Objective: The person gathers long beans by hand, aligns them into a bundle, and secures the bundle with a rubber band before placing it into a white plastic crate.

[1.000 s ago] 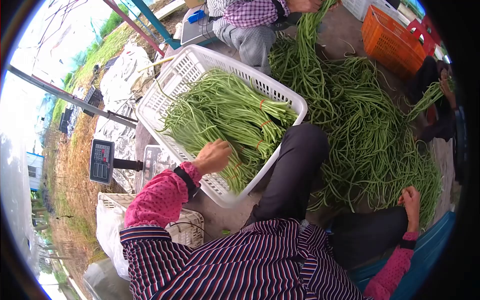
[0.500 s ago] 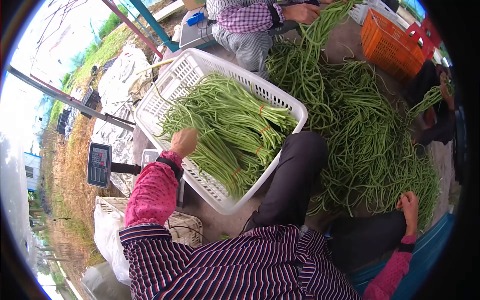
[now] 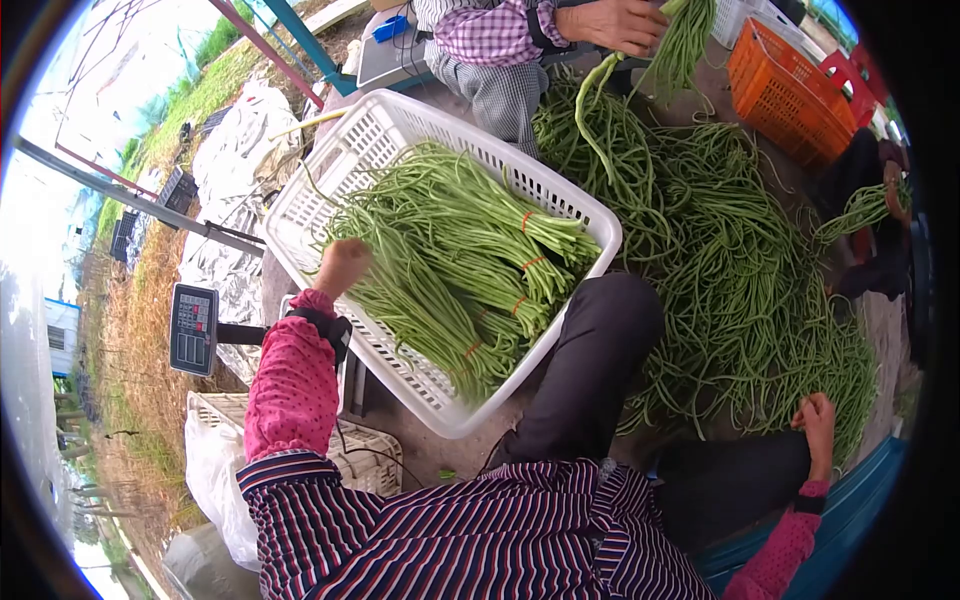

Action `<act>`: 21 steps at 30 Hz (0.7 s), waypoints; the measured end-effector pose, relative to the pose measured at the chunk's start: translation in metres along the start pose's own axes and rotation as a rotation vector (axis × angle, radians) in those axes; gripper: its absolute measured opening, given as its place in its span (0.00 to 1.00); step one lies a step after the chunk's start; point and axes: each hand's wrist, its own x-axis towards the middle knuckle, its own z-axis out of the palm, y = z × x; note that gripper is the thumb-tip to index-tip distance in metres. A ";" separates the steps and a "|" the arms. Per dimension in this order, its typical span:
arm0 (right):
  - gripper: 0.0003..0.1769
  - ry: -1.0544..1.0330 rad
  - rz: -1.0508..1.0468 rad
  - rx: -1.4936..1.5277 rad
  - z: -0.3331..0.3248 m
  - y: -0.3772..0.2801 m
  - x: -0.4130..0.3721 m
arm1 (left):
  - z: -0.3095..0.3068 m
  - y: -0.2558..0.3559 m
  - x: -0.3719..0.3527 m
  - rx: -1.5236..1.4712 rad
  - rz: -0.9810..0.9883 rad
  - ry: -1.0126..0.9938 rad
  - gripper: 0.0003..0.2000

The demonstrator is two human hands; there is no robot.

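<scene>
My left hand [image 3: 343, 265] is closed at the left side of a white plastic crate [image 3: 440, 412], on the loose ends of the green long beans [image 3: 440, 230]. Its fingertips are hidden. Inside the crate the beans lie in bundles tied with red bands [image 3: 525, 221] toward the right end. Off to the right, my right hand [image 3: 816, 415] hangs by my knee with its fingers curled, and nothing shows in it. It is close to the edge of a large loose heap of long beans [image 3: 730, 270] on the ground.
Across from me, a person's hand [image 3: 615, 25] holds long beans over the heap. An orange crate [image 3: 790, 95] stands at the upper right, near another person with beans. A scale display [image 3: 193, 328] is left of the white crate. A wicker-like basket [image 3: 370, 455] sits below it.
My left hand has shifted a little left along the beans toward the crate's side. The other person's hand has moved, and the beans in it hang differently. My right hand has hardly moved.
</scene>
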 end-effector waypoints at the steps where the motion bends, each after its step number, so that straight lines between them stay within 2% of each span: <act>1: 0.10 0.002 0.010 0.001 0.001 -0.003 0.000 | -0.012 0.004 0.007 -0.224 -0.082 0.047 0.05; 2: 0.10 0.004 0.020 0.001 0.001 -0.005 0.000 | -0.023 0.008 0.013 -0.448 -0.164 0.095 0.06; 3: 0.10 -0.003 0.011 -0.011 0.001 -0.003 0.002 | -0.026 0.020 0.020 -0.565 -0.327 0.262 0.08; 5: 0.11 -0.018 -0.007 -0.036 -0.002 0.005 0.005 | -0.037 0.013 0.035 -0.621 -0.442 0.303 0.07; 8: 0.11 0.006 -0.013 -0.012 -0.002 0.010 0.005 | -0.021 -0.007 0.058 -0.729 -0.534 0.429 0.07; 12: 0.11 0.007 0.033 -0.039 -0.005 0.012 0.004 | 0.021 -0.049 0.081 -0.599 -0.551 0.486 0.04; 13: 0.11 0.008 0.026 -0.031 -0.007 0.015 0.003 | 0.024 -0.025 0.076 -0.703 -0.597 0.583 0.06; 16: 0.11 0.002 0.032 -0.023 -0.009 0.016 0.004 | 0.022 -0.002 0.079 -0.493 -0.670 0.547 0.10; 17: 0.11 -0.001 0.038 -0.023 -0.009 0.016 0.003 | 0.021 0.000 0.078 -0.484 -0.634 0.531 0.13; 20: 0.11 0.037 0.086 -0.042 -0.009 0.019 0.005 | 0.038 -0.050 0.096 -0.275 -0.561 0.626 0.17; 21: 0.11 0.038 0.081 -0.053 -0.009 0.021 0.005 | 0.036 -0.037 0.094 -0.119 -0.560 0.544 0.18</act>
